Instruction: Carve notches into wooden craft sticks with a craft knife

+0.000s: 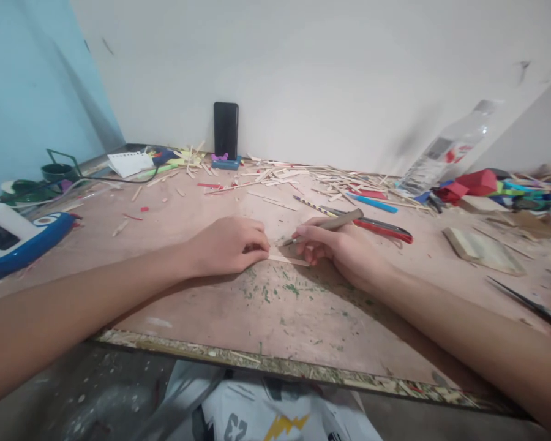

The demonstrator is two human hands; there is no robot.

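Note:
My left hand (232, 246) rests on the tabletop with its fingers pinched on one end of a thin, pale wooden strip (288, 261). The strip's other end reaches to the fingers of my right hand (333, 245). In that hand I grip a slim grey-brown pen-shaped tool (344, 219), its narrow tip pointing left, close above the strip. Whether the tip is a blade or a pen point is too small to tell. Green flecks (294, 288) are scattered just in front of the strip. Right behind my right hand lies a red and black utility knife (386, 229).
Loose wooden strips (280, 174) pile along the wall beside a propped phone (226, 130). A plastic bottle (450, 150) leans at back right. Scissors (532, 306) and a wooden block (484, 251) lie right. A blue and white object (27, 245) stands left, near the table's front edge (257, 362).

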